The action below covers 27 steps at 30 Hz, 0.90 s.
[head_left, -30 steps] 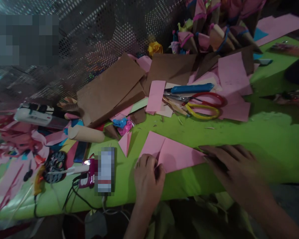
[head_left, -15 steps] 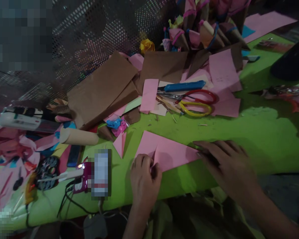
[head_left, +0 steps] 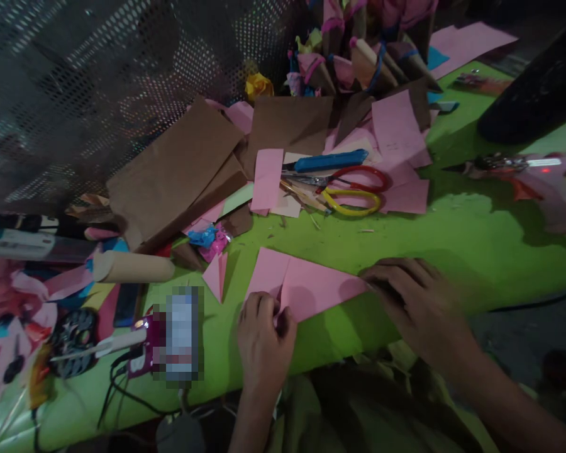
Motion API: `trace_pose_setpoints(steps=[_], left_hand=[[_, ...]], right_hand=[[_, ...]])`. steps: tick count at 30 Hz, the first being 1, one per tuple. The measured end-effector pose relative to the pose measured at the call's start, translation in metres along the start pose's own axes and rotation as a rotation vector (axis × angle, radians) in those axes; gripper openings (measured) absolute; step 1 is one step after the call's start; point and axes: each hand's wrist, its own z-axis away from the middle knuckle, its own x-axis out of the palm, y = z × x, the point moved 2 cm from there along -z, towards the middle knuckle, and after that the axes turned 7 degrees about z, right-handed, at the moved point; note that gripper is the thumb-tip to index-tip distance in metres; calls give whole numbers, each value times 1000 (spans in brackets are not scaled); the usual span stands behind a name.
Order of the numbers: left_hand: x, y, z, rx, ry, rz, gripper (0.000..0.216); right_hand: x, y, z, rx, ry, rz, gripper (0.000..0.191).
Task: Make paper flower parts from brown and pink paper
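Note:
A folded sheet of pink paper (head_left: pixel 323 286) lies on the green tabletop, narrowing to a point on the right. A crease runs down from its upper edge, with a small raised gap near the bottom. My left hand (head_left: pixel 265 336) is closed on the lower left edge, thumb and fingers pinching the fold. At the pointed right end, my right hand (head_left: pixel 417 299) has its fingertips drawn together on the tip, which they partly cover. Left of the sheet sits a small folded pink paper piece (head_left: pixel 216 277), apart from both hands.
Behind the sheet lie scissors (head_left: pixel 353 200), a blue cutter (head_left: pixel 332 161) and brown paper (head_left: pixel 177 170). A cardboard tube (head_left: pixel 134 267), a blurred-out phone (head_left: pixel 183 333) with cables and a yellow-handled tool (head_left: pixel 38 377) stand left. A dark cylinder (head_left: pixel 531 88) is at back right.
My view has shifted right, so the table things appear farther left. The fingers of my right hand have drawn in closer on the paper's tip. My left hand keeps its pinch.

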Motion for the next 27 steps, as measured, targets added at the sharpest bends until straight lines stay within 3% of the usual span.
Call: trace_pose_setpoints(steps=[5,11,15,27], left_hand=[[1,1,1,-46,3,30,13],[4,2,6,-90,49,121,24],[4,8,9,-52,72,52,26],[22,17,20,273,-163,1,46]], right_hand=[[0,-1,3,-111,22,72,35],[0,4,3,-168,-24,89,36],[1,9,4,-199,-18,138,35],[3,15,5,-194,-30,170,32]])
